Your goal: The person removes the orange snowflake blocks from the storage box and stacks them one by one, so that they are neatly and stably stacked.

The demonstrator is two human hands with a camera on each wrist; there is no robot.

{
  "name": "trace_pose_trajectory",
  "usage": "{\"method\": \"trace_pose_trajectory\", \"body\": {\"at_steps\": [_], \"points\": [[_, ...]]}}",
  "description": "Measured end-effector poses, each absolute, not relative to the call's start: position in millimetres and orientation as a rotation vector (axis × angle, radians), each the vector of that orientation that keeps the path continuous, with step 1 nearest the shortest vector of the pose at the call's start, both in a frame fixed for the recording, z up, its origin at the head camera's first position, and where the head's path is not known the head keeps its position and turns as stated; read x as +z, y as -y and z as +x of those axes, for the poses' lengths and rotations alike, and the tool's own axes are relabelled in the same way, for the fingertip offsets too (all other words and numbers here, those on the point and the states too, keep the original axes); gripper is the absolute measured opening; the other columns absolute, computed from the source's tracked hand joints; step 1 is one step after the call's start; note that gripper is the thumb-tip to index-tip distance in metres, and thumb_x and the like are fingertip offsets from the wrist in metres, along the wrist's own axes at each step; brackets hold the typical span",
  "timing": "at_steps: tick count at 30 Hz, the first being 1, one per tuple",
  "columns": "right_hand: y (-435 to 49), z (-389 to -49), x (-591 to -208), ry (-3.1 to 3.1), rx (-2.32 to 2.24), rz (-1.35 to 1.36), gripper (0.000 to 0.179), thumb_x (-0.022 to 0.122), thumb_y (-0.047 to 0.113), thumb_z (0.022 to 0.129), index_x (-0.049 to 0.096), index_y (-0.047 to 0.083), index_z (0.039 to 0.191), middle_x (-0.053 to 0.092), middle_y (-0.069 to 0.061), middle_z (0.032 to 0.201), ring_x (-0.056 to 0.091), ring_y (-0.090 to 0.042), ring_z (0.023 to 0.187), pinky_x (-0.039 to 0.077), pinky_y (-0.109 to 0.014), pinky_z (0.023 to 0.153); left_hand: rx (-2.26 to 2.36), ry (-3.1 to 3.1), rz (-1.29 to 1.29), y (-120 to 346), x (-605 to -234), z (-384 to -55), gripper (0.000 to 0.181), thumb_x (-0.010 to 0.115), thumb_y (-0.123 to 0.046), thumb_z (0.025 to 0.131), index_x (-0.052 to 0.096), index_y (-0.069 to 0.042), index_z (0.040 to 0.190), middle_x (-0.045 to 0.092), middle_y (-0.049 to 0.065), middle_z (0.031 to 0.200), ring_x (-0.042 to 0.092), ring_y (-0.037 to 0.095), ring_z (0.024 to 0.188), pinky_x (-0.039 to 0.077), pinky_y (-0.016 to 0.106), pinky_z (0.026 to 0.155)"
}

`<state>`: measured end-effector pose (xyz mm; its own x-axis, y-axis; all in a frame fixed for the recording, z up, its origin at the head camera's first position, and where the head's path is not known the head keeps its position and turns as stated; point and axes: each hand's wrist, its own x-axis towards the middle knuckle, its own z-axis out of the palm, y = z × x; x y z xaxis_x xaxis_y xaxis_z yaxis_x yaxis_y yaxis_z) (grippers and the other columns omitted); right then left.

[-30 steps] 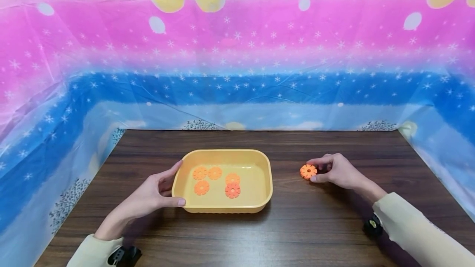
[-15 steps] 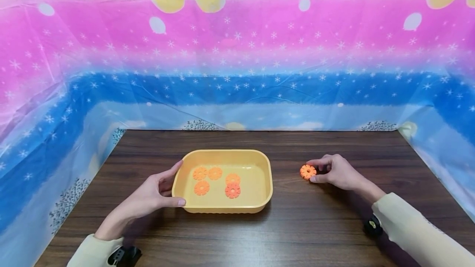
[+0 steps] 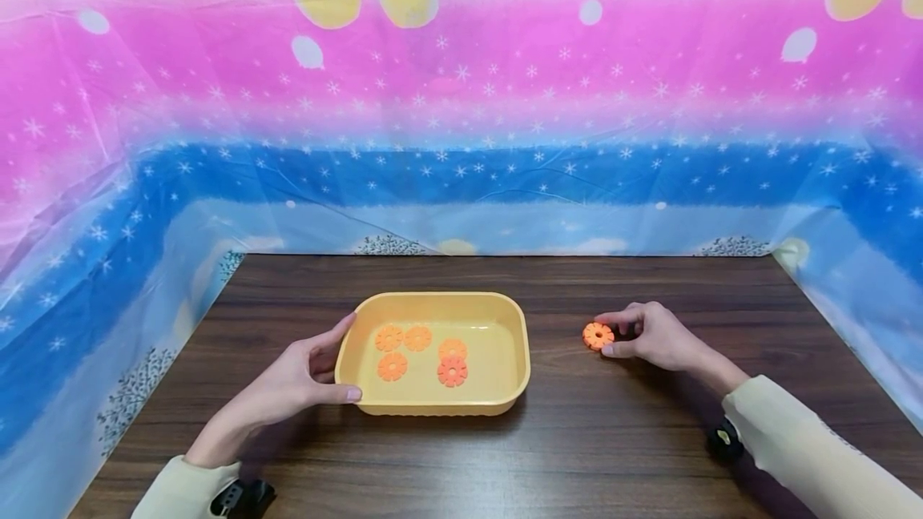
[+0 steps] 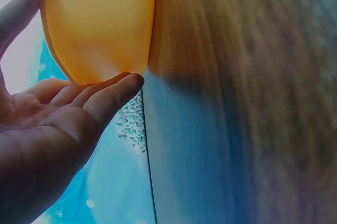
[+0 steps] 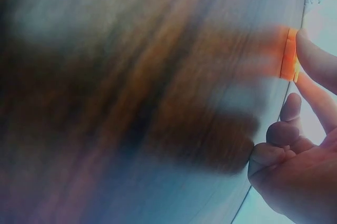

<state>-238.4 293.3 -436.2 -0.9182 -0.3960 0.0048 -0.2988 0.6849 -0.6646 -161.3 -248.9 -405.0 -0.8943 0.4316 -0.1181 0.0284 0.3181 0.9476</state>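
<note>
My left hand [image 3: 292,379] grips the left end of a yellow plastic tray [image 3: 519,355], thumb at the front corner and fingers along the end wall. In the left wrist view, those fingers [image 4: 113,95] lie against the tray's wall [image 4: 102,24]. Several orange notched discs lie flat inside; a redder notched disc [image 3: 452,372] overlaps a paler one [image 3: 453,347]. To the right of the tray, my right hand [image 3: 659,335] pinches a small stack of orange notched discs [image 3: 598,335] between thumb and forefinger. From the right wrist, the stack [image 5: 289,56] shows edge-on, low over the table; contact is unclear.
The dark wood-grain table [image 3: 461,463] runs back to a pink and blue patterned cloth [image 3: 461,175] that hangs behind it and at both sides. Black wrist devices sit at both sleeves, the right one [image 3: 724,440] close to the tabletop.
</note>
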Motion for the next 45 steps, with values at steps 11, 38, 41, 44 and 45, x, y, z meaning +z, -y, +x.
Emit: {"method": "trace_pose_trajectory", "body": {"at_steps": [11,38,41,44,45], "points": [[-292.6,-238.0,-435.8,-2.756,-1.037,-0.592,0.052,0.086,0.021,0.087,0.072,0.005,0.134,0.057,-0.002,0.083,0.042,-0.015,0.066,0.034,-0.025,0.057,1.609,-2.227,0.397,249.0,-405.1,-161.3,0.107,0.085,-0.011,0.088,0.014,-0.011,0.168,0.031,0.031,0.163,0.054,0.043,0.136,0.058,0.033,0.097],[-236.1,-225.4,-381.9,-2.607,-1.213,-0.78,0.043,0.089,0.029,0.085,0.077,0.02,0.125,0.059,-0.011,0.089,0.047,-0.019,0.067,0.041,-0.026,0.055,1.589,-2.256,0.388,248.8,-403.1,-161.5,0.106,0.085,-0.012,0.088,0.015,-0.01,0.168,0.026,0.028,0.167,0.046,0.044,0.142,0.055,0.035,0.102],[-218.1,-224.1,-374.5,-2.562,-1.207,-0.84,0.043,0.09,0.028,0.083,0.077,0.023,0.124,0.057,-0.007,0.087,0.048,-0.019,0.069,0.042,-0.026,0.058,1.599,-2.24,0.379,248.8,-402.8,-161.2,0.107,0.085,-0.012,0.088,0.015,-0.011,0.168,0.025,0.028,0.167,0.047,0.044,0.142,0.056,0.034,0.1],[-200.5,-223.4,-369.1,-2.505,-1.222,-0.893,0.044,0.091,0.023,0.082,0.077,0.023,0.124,0.058,-0.009,0.09,0.047,-0.02,0.072,0.04,-0.026,0.061,1.606,-2.228,0.378,248.5,-403.0,-161.1,0.107,0.085,-0.012,0.088,0.014,-0.012,0.168,0.026,0.029,0.167,0.048,0.044,0.141,0.057,0.034,0.099],[-194.8,-223.2,-367.6,-2.476,-1.234,-0.903,0.045,0.091,0.021,0.082,0.077,0.022,0.124,0.058,-0.011,0.091,0.047,-0.02,0.073,0.039,-0.026,0.062,1.608,-2.227,0.379,248.4,-403.1,-161.1,0.107,0.085,-0.011,0.088,0.014,-0.012,0.168,0.026,0.029,0.166,0.048,0.044,0.141,0.057,0.034,0.099]]}}
